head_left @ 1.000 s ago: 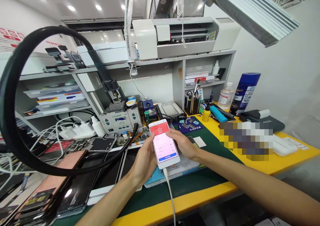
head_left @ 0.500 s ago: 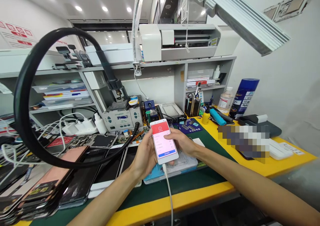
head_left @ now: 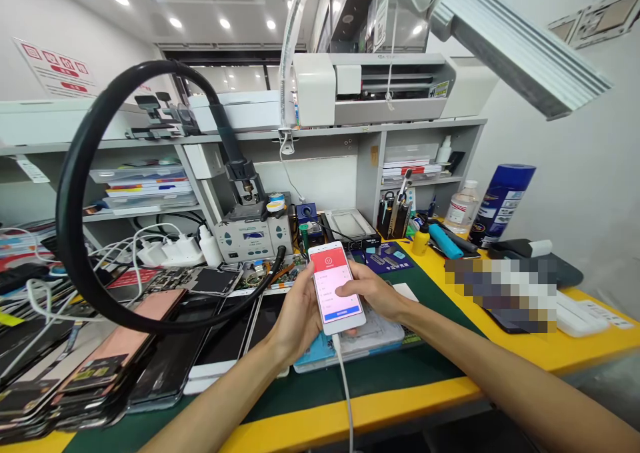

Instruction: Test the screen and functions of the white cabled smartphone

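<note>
Head view: phone point(head_left: 331, 281) held above bench point(head_left: 295, 433), cable point(head_left: 345, 386) in and list screen up, completion unreadable; left hand point(head_left: 300, 314) fingers closed round it, right hand point(head_left: 379, 294) fingers part-curled, one over screen, contact unclear.

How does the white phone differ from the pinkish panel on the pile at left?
The white phone is held in the left hand; the pinkish panel lies on a pile. The phone shows a lit screen; the panel shows none. Both are flat and oblong.

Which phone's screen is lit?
The white phone held in the left hand, red-topped screen glowing; the phones lying to its left show nothing lit.
</note>
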### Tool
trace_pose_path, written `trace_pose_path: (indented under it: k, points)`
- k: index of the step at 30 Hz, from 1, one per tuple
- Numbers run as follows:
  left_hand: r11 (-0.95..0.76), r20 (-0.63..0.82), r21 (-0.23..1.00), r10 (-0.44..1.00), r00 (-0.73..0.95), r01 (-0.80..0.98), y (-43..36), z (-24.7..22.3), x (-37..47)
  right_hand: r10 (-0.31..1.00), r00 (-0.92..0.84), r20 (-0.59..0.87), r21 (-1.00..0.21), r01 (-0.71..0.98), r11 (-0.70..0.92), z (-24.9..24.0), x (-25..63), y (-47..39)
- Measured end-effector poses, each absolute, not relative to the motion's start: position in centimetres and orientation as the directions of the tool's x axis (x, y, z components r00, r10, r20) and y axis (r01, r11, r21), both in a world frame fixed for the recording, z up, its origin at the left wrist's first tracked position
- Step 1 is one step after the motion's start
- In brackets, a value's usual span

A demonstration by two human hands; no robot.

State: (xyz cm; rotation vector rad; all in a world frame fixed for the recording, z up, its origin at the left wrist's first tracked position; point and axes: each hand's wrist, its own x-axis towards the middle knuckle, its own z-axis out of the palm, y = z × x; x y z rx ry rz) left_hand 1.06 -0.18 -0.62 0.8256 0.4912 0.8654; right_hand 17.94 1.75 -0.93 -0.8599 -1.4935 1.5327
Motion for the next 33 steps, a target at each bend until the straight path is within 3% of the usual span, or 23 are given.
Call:
trace_pose_path:
  k: [20, 33]
  points:
    - [0.385, -0.060, 0.801, 0.814, 0.578, -0.459, -0.3, -0.2, 1.0, 0.942, -0.334, 0.040, -0.992, -0.123, -0.002, -0.9, 17.2, 1.1]
    - [0.370, -0.061, 0.809, 0.825, 0.561, -0.457, -0.3, -0.2, 1.1, 0.926, -0.354, 0.129, -0.981, -0.184, 0.066, -1.6, 17.6, 1.7]
